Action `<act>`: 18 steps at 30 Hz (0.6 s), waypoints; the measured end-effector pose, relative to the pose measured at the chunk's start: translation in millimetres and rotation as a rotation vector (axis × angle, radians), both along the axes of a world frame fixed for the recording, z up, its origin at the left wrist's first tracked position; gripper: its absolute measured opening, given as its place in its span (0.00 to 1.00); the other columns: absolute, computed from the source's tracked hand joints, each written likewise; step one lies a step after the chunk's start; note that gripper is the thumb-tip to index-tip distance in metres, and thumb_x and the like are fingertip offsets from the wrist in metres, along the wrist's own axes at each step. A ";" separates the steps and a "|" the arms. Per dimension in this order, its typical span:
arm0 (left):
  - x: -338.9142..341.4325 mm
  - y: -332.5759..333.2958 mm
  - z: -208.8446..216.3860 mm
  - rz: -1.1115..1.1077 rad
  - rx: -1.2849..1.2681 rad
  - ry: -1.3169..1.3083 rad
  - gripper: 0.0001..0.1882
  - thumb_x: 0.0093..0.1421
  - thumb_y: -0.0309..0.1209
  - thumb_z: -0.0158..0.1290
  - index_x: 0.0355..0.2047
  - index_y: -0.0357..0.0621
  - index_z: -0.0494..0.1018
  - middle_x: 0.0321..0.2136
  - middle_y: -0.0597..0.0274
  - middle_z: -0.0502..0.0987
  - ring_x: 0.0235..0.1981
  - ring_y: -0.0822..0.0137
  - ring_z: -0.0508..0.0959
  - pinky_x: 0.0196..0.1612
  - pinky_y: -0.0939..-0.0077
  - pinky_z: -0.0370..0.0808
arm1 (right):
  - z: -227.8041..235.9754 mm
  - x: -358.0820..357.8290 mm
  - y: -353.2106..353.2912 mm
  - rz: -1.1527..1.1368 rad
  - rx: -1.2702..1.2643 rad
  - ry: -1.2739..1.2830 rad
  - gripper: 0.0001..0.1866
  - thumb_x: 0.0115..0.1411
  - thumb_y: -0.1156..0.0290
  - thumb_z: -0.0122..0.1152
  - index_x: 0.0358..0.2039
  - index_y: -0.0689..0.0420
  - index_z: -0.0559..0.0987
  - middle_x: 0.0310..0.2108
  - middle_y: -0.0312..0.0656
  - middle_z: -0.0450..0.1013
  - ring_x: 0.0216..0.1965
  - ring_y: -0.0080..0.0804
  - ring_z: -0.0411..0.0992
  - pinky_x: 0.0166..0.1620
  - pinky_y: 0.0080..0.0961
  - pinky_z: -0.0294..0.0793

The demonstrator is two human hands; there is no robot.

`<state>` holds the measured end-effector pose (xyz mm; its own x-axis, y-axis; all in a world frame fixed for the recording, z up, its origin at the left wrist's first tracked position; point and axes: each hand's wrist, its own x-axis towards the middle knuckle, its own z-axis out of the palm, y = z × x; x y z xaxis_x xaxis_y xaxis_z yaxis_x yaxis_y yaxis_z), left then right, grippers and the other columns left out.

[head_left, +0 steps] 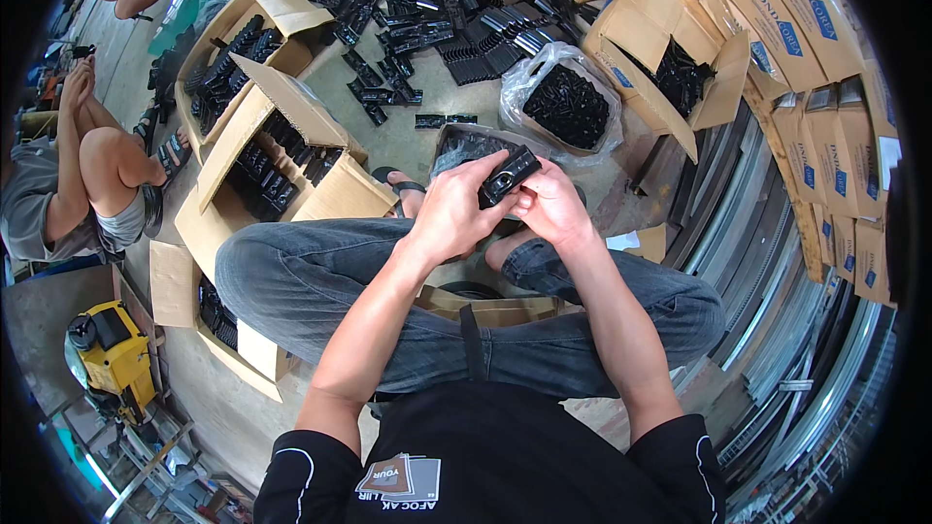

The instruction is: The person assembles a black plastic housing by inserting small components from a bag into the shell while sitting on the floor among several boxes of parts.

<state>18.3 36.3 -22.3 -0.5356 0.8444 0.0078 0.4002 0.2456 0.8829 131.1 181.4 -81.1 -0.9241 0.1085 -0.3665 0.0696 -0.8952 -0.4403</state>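
Between my two hands, above my lap, is a glossy black plastic part (509, 178) with a round hole near its lower end. My left hand (458, 202) grips it from the left side, fingers wrapped along it. The fingers of my right hand (553, 202) are closed together at its right side, against its lower edge; whether they pinch a smaller piece is hidden. Just beyond my hands stands a dark tray (451, 144) lined with clear plastic. A plastic-lined box of small black pieces (566, 109) sits past it to the right.
Many black parts (417, 34) lie heaped on the floor ahead. Open cartons (320, 189) of parts stand at my left, another carton (646, 58) ahead right. Metal profiles (767, 262) and stacked cartons (825, 146) line the right. Another person (73, 165) sits far left, behind a yellow machine (115, 354).
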 end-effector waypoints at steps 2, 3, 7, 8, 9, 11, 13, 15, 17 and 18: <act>0.2 -0.2 -0.5 -0.001 0.003 0.006 0.29 0.54 0.30 0.65 0.55 0.33 0.72 0.43 0.40 0.81 0.46 0.49 0.82 0.49 0.64 0.77 | -0.4 -0.5 -3.6 -0.036 0.009 -0.027 0.05 0.66 0.78 0.51 0.38 0.58 0.77 0.29 0.36 0.74 0.24 0.16 0.66 0.27 0.17 0.67; -0.1 -0.5 -0.9 0.003 -0.002 -0.009 0.29 0.53 0.32 0.65 0.55 0.32 0.72 0.44 0.39 0.80 0.47 0.47 0.81 0.50 0.61 0.77 | -0.5 -0.7 -4.5 -0.037 0.008 -0.028 0.05 0.66 0.78 0.51 0.38 0.58 0.77 0.29 0.36 0.74 0.24 0.16 0.66 0.27 0.17 0.67; -1.6 -0.2 -3.7 0.020 0.017 -0.028 0.30 0.53 0.32 0.65 0.54 0.32 0.72 0.44 0.38 0.79 0.47 0.45 0.80 0.51 0.59 0.76 | 7.1 -3.6 -4.8 -0.074 0.001 -0.003 0.06 0.65 0.79 0.52 0.38 0.58 0.77 0.31 0.37 0.75 0.25 0.16 0.66 0.28 0.16 0.67; -2.1 0.1 -4.1 0.018 0.016 -0.030 0.30 0.53 0.32 0.65 0.54 0.32 0.72 0.44 0.38 0.79 0.47 0.45 0.80 0.51 0.59 0.76 | 9.4 -4.2 -3.7 -0.082 0.037 -0.010 0.06 0.65 0.79 0.52 0.38 0.58 0.77 0.31 0.37 0.75 0.25 0.16 0.67 0.28 0.16 0.67; -2.8 0.0 -4.4 0.009 0.014 -0.028 0.30 0.53 0.30 0.65 0.56 0.32 0.71 0.44 0.39 0.80 0.47 0.49 0.81 0.50 0.62 0.77 | 8.8 -3.8 -2.5 -0.083 0.036 -0.013 0.06 0.65 0.79 0.52 0.38 0.58 0.77 0.31 0.37 0.75 0.25 0.16 0.67 0.28 0.16 0.67; -2.6 -0.2 -4.1 -0.001 0.010 -0.026 0.30 0.54 0.28 0.64 0.57 0.32 0.70 0.44 0.40 0.80 0.47 0.53 0.82 0.50 0.66 0.77 | 7.6 -3.0 -0.4 -0.053 -0.022 0.037 0.06 0.65 0.79 0.52 0.37 0.58 0.77 0.30 0.36 0.75 0.24 0.16 0.67 0.28 0.16 0.68; -2.2 -0.7 -3.2 -0.012 0.013 -0.021 0.30 0.54 0.28 0.64 0.57 0.32 0.71 0.44 0.40 0.80 0.47 0.53 0.82 0.50 0.66 0.77 | 7.9 -1.9 -2.3 -0.056 -0.042 0.029 0.05 0.65 0.79 0.52 0.37 0.59 0.77 0.30 0.36 0.75 0.24 0.16 0.66 0.27 0.16 0.68; -1.1 -0.3 -1.9 -0.006 0.012 -0.033 0.30 0.53 0.29 0.65 0.56 0.31 0.71 0.45 0.39 0.80 0.47 0.49 0.81 0.50 0.63 0.77 | 6.5 -0.9 -2.6 -0.060 -0.060 0.022 0.05 0.65 0.79 0.52 0.36 0.59 0.77 0.30 0.36 0.75 0.23 0.16 0.66 0.27 0.16 0.68; -1.0 -0.2 -2.0 0.000 0.012 -0.044 0.30 0.52 0.31 0.65 0.54 0.31 0.72 0.45 0.38 0.79 0.48 0.46 0.80 0.51 0.60 0.77 | 2.3 0.4 -2.5 -0.044 -0.071 0.014 0.05 0.65 0.78 0.53 0.37 0.59 0.78 0.30 0.36 0.76 0.22 0.16 0.66 0.27 0.16 0.68; -1.3 -0.2 -3.0 -0.002 0.014 -0.051 0.30 0.52 0.31 0.65 0.55 0.31 0.72 0.45 0.38 0.79 0.48 0.46 0.80 0.51 0.60 0.77 | 2.4 0.5 -3.1 -0.044 -0.071 0.014 0.05 0.65 0.78 0.53 0.37 0.59 0.78 0.30 0.36 0.76 0.22 0.16 0.66 0.27 0.16 0.68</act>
<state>17.0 36.1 -25.3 -0.5341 0.8454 -0.0076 0.3553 0.2327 0.9053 131.5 178.2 -78.7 -0.9240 0.1235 -0.3620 0.0235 -0.9263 -0.3762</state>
